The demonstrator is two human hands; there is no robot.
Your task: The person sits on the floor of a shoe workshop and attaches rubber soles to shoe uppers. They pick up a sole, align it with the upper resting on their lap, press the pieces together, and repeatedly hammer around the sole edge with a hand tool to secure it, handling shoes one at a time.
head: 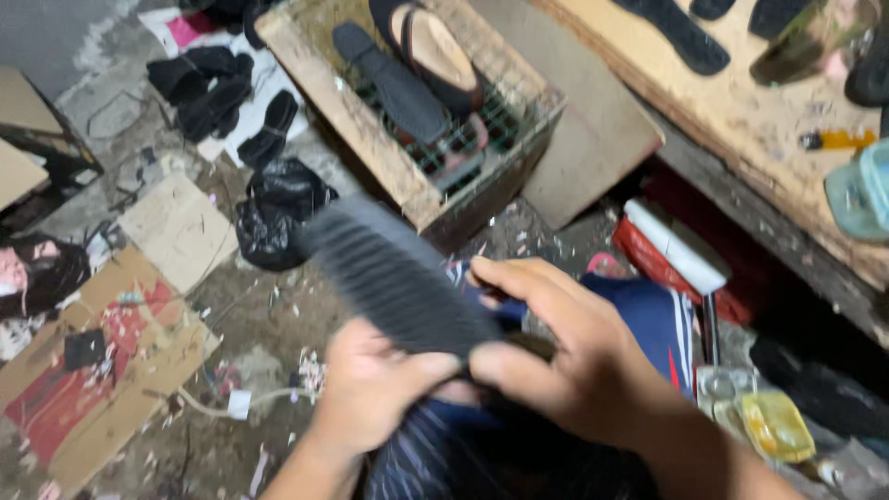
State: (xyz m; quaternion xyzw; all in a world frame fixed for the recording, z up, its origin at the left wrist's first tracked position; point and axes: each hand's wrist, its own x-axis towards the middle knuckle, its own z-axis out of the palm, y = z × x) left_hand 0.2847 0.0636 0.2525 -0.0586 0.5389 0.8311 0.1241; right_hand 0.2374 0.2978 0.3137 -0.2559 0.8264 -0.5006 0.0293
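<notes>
Both hands on one ribbed black shoe sole [394,278], blurred, slanting up and left over the person's lap. Left hand [370,384] pinches its near end, fingers [421,368] curled shut on it. Right hand [569,356] arches over the same end, thumb pressed against it; how firmly it holds, cannot tell. Wooden crate [370,120] on the floor behind: two soles inside. Table [741,111] at right: at least three dark soles. One black plastic bag [278,213] near the crate.

Littered floor [269,315] — cardboard [102,389], black bag [278,213]
</notes>
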